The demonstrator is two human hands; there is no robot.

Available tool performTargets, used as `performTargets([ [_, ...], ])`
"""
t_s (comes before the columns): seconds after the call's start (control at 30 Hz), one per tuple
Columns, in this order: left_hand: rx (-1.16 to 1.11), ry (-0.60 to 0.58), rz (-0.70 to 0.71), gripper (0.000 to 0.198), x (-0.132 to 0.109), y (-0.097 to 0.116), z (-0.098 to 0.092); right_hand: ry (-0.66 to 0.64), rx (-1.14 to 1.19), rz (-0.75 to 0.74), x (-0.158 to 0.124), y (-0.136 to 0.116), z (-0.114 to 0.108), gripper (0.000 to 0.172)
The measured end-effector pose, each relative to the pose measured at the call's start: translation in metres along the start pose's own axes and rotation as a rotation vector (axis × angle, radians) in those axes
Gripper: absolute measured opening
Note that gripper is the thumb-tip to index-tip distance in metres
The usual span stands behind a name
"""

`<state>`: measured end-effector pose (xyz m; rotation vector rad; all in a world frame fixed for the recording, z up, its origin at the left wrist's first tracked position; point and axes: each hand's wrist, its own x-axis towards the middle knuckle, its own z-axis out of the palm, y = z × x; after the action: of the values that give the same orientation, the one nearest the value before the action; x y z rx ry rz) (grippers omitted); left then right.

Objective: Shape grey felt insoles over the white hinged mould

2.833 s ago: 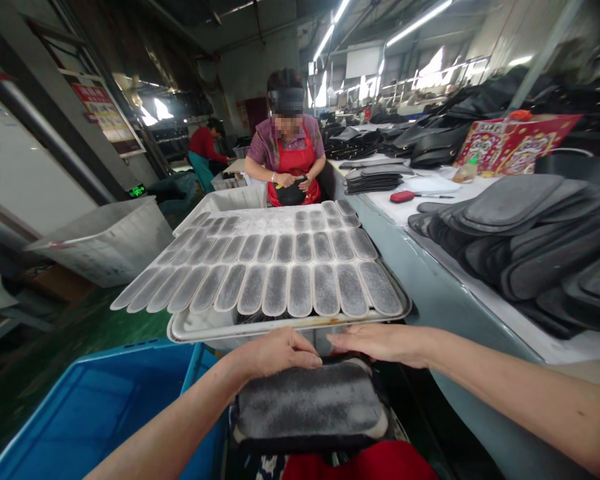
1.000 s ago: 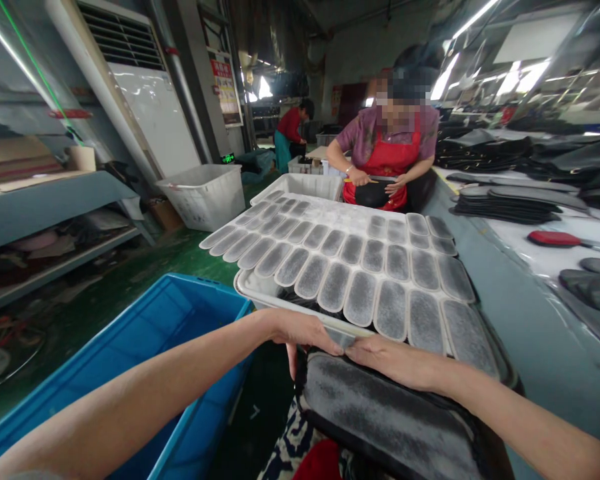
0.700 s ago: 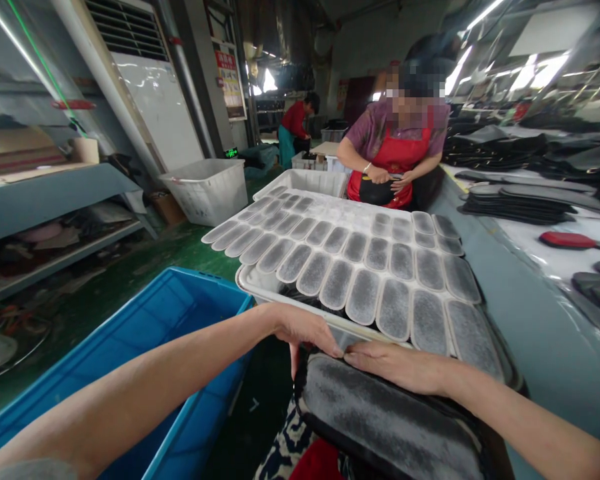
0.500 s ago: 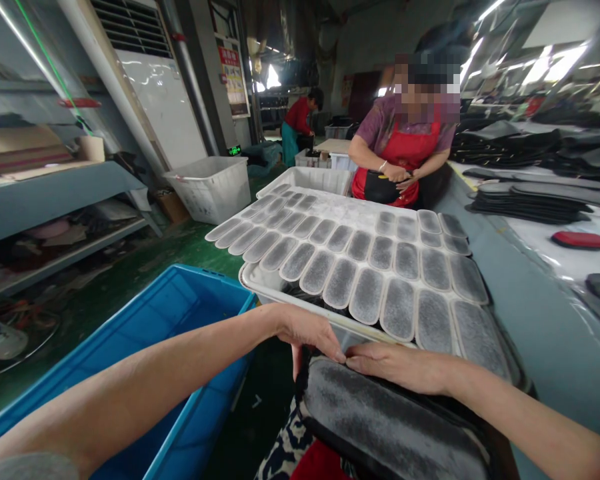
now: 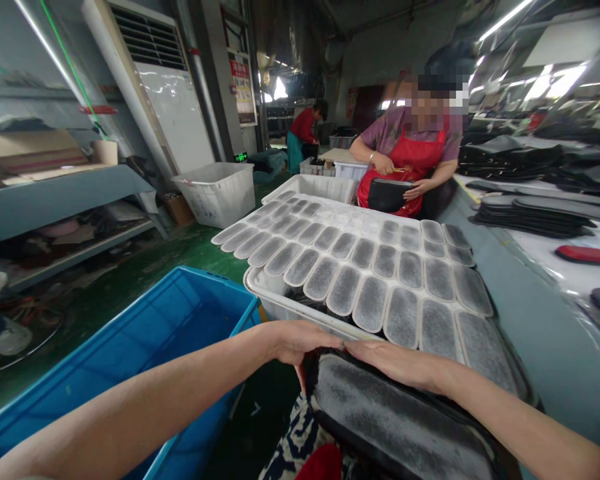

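On my lap sits a black bag piece (image 5: pixel 400 413) with a long, rounded grey panel facing up. My left hand (image 5: pixel 300 340) grips its far left corner, thumb down the side and fingers along the top edge. My right hand (image 5: pixel 395 360) lies over the far edge, fingertips meeting those of the left; its thumb is hidden. Just beyond, rows of rounded grey panels with pale rims (image 5: pixel 370 303) lie on a white board (image 5: pixel 353 217). The board rests over a white tub (image 5: pixel 280 300) with dark material inside.
A blue crate (image 5: pixel 190 293) stands on the floor at left. Across the board a co-worker in a red apron (image 5: pixel 425 160) holds a black pouch (image 5: pixel 390 195). At right, a table (image 5: pixel 540 287) bears stacked black pieces (image 5: pixel 535 217) and a red-handled item (image 5: pixel 585 254).
My view has shifted slightly, and both hands stay at the bag's far edge, the right fingers lying flatter. The co-worker's hands have moved apart, showing more of the pouch.
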<state>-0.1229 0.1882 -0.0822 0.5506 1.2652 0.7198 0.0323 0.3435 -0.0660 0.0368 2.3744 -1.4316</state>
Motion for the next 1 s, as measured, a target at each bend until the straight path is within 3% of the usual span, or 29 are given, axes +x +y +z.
performTargets([
  [0.23,-0.031,-0.02,-0.009,0.036,0.0062,0.0012,-0.002,-0.08,-0.077,0.008,0.0023,-0.0013,-0.0027,0.065],
  [0.5,-0.013,-0.021,0.044,0.028,0.007,0.0016,-0.002,-0.019,-0.082,-0.021,0.0038,0.0036,-0.0007,0.046],
  [0.73,-0.002,-0.013,0.048,0.02,0.0069,0.005,-0.0001,-0.007,0.016,0.008,0.0051,-0.0001,0.0002,0.051],
  [1.0,-0.048,0.002,0.037,0.016,0.0073,0.0017,-0.0006,-0.117,0.202,0.099,0.0103,0.0015,0.0037,0.064],
])
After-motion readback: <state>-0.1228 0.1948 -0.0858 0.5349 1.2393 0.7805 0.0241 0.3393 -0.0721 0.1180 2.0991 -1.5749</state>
